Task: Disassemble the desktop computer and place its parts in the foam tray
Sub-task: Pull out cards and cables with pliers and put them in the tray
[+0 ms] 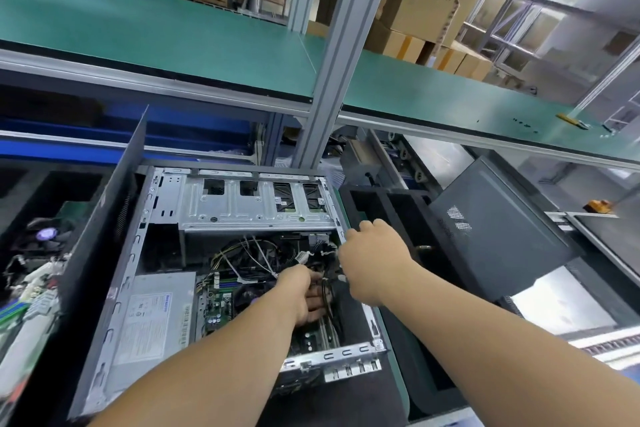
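Your left hand (pixel 304 291) has its fingers (pixel 317 303) curled down among the black cables (pixel 325 288) at the centre of the frame, gripping a bundle of them. Your right hand (pixel 372 260), just to the right and a little higher, is clenched at the same tangle; its fingers are turned away from you, so you cannot tell exactly what they pinch.

Both hands work inside the open grey steel desktop computer case (pixel 221 253), which lies on its side in the lower middle of the frame, on the desk. Its side panel is off. A silver perforated drive cage (pixel 256 201) fills the upper part. Below it run white and yellow wires (pixel 242 256) over the green motherboard (pixel 221 305). The grey power supply box with a white label (pixel 152 319) sits in the lower left corner of the case.

Right of the case lies the black foam tray (pixel 391 208), with a dark grey metal panel (pixel 491 229) leaning over it. At the left edge, another black foam tray (pixel 31 204) holds boards and a fan.
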